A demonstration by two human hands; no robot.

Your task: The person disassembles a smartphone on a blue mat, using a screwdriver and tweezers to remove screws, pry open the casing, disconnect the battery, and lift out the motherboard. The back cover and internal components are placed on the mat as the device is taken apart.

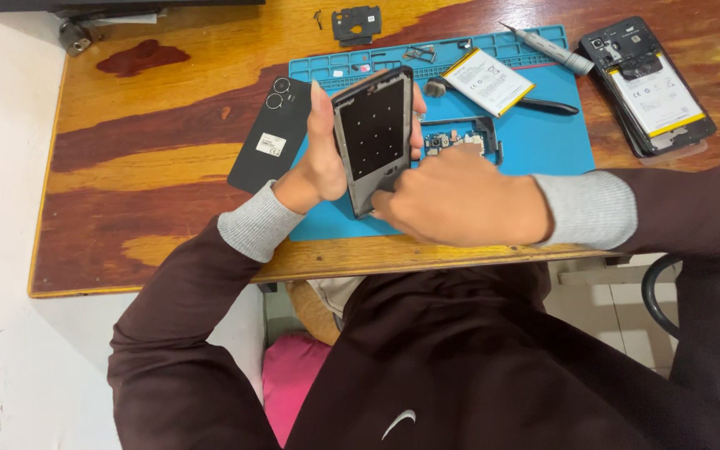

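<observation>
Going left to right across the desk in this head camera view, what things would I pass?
Dark stain on the wood → black phone back cover → left hand → phone frame it holds → loose white battery → grey-handled screwdriver → opened phone at far right.

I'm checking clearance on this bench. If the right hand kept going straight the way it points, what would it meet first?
The right hand points left, its fingers at the phone frame's lower end, so that frame comes first; they seem already touching.
</observation>
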